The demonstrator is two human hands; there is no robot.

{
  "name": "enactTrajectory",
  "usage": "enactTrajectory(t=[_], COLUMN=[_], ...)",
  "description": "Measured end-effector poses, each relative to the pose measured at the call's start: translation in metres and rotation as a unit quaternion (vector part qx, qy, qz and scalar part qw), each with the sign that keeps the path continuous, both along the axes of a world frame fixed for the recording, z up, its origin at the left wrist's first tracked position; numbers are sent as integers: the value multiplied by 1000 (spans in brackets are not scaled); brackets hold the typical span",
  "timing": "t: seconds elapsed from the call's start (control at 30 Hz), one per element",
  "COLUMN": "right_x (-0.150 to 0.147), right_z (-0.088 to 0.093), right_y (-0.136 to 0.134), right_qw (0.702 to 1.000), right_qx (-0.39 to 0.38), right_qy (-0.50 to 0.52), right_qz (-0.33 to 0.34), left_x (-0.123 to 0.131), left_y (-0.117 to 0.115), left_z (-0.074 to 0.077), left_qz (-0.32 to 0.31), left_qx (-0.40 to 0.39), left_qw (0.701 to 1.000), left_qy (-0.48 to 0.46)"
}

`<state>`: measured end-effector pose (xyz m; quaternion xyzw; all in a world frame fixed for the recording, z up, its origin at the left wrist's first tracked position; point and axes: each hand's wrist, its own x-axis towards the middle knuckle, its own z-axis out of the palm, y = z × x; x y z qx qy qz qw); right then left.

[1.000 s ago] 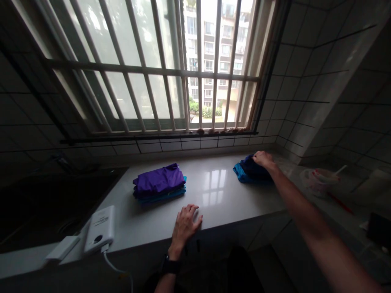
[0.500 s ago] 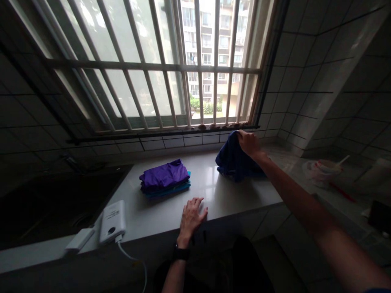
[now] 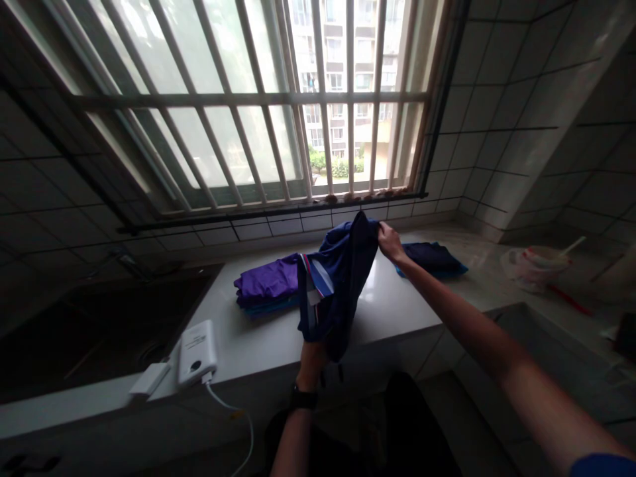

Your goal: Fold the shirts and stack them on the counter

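My right hand (image 3: 390,241) is closed on the top edge of a dark blue garment (image 3: 338,278) with red-and-white trim, holding it up above the white counter (image 3: 397,305). The cloth hangs down over my left hand (image 3: 312,361), which rests at the counter's front edge with its fingers hidden. Behind the hanging cloth to the left lies a folded stack with a purple garment (image 3: 265,281) on top. A second pile of dark blue and teal clothes (image 3: 434,258) lies on the counter at the right, behind my right hand.
A white power bank (image 3: 197,344) with a cable and a small white block (image 3: 149,379) lie at the counter's left front. A dark sink (image 3: 74,331) is at the left. A barred window (image 3: 258,106) runs behind. A plastic cup in a bag (image 3: 534,265) stands at the right.
My right hand lifted the dark blue garment off the right pile and carried it left to the middle, where it has unfolded and now hangs over my left hand.
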<state>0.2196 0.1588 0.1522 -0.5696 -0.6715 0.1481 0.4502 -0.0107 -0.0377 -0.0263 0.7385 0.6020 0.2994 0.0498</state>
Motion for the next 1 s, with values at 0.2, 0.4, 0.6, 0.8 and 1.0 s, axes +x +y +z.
enactTrajectory(t=[0.2,0.4,0.6,0.8,1.0], right_x=[12,50,62,27,11], right_z=[-84,-91,-89,-99,-89], right_y=[-11,-11,-32,-70,-102], right_qw=[998,986,993,888,884], right_qx=[-50,43,97,-149,-144], right_qy=[42,151,64,-313,-362], right_qz=[-4,-58,-6,302,258], left_x=[-4,-3,4,3,-15], left_y=[-1,-1,-2,-4,1], left_z=[-7,-5,16,23,11], left_qz=[-15,-9,-53,-62,-25], left_qx=[-40,-6,17,-34,-133], left_qw=[998,995,993,982,922], left_qy=[-48,-100,-108,-175,-363])
